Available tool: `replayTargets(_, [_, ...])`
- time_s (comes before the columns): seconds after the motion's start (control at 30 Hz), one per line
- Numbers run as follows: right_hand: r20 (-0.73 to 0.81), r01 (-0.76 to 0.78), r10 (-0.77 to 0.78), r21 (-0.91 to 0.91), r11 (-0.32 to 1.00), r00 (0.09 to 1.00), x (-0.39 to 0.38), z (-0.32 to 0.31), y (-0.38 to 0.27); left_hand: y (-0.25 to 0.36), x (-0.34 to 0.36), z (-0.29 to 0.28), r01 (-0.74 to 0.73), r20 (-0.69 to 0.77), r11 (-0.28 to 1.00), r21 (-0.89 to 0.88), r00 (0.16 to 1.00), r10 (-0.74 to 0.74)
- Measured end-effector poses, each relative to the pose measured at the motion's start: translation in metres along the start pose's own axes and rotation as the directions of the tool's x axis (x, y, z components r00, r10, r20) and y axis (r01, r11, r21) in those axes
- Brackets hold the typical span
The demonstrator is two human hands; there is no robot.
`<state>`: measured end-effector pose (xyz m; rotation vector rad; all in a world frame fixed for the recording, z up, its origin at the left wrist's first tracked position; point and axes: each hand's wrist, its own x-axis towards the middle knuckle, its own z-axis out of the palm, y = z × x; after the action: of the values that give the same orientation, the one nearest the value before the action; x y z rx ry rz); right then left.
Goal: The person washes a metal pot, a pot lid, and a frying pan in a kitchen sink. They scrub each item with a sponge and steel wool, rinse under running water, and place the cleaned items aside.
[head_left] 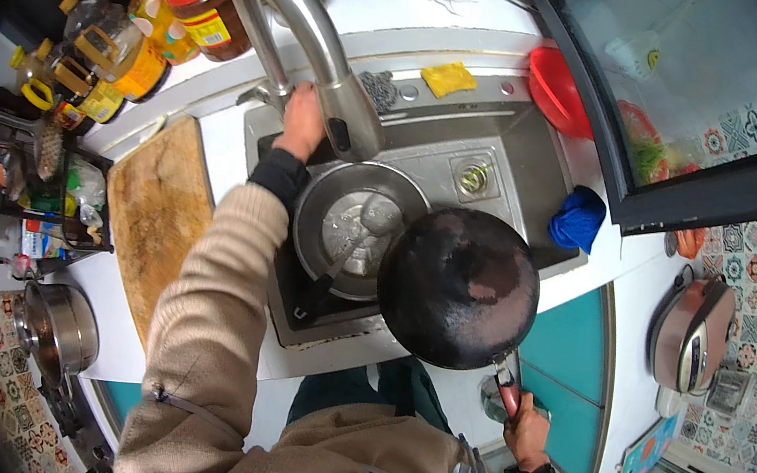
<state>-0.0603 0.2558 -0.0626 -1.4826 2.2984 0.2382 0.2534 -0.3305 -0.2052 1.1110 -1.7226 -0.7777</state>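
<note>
My right hand (526, 432) is closed round the red-brown handle (507, 390) of a black wok (459, 289). The wok's dark, worn underside faces up, over the front right of the sink (518, 173). My left hand (303, 123) reaches in beside the curved metal faucet (314, 30), close to its base and lever; the fingers are partly hidden, so their grip is unclear. Below that hand, a round metal basin (305, 218) stands in the sink with a little water in it. A ladle (381, 215) with a black handle leans inside the basin, its handle over the rim.
A wooden cutting board (160, 210) lies left of the sink, near oil bottles (113, 53) and a red-lidded jar (213, 8). A yellow cloth (448, 79), red bowl (559, 93) and blue cloth (577, 218) edge the sink. An open window frame (685, 203) juts in at right.
</note>
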Motion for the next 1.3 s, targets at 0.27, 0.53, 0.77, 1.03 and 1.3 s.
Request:
replayTargets(0.27, [0.037,-0.02,0.019,0.022,1.0,0.999,-0.001,-0.001,-0.002,0.066,-0.054,-0.016,-0.101,0.167,0.871,0.48,0.986,0.022])
replayTargets(0.53, [0.028,-0.028,0.028,0.025,0.999,0.999,0.0,0.004,-0.003,0.129,-0.163,-0.064,0.078,0.272,0.806,0.587,0.918,-0.287])
replayTargets(0.77, [-0.027,0.004,-0.003,0.033,0.999,1.0,-0.001,0.005,-0.007,0.129,-0.21,-0.076,0.161,0.286,0.847,0.507,0.895,-0.341])
replayTargets(1.03, [-0.022,-0.053,0.053,0.01,0.999,0.998,-0.002,0.017,-0.001,0.123,-0.221,-0.089,0.052,0.314,0.85,0.525,0.916,-0.25])
replayTargets(1.3, [-0.066,-0.049,0.052,0.051,0.998,0.996,-0.002,0.004,-0.016,0.123,-0.211,-0.097,0.098,0.3,0.899,0.428,0.923,-0.243])
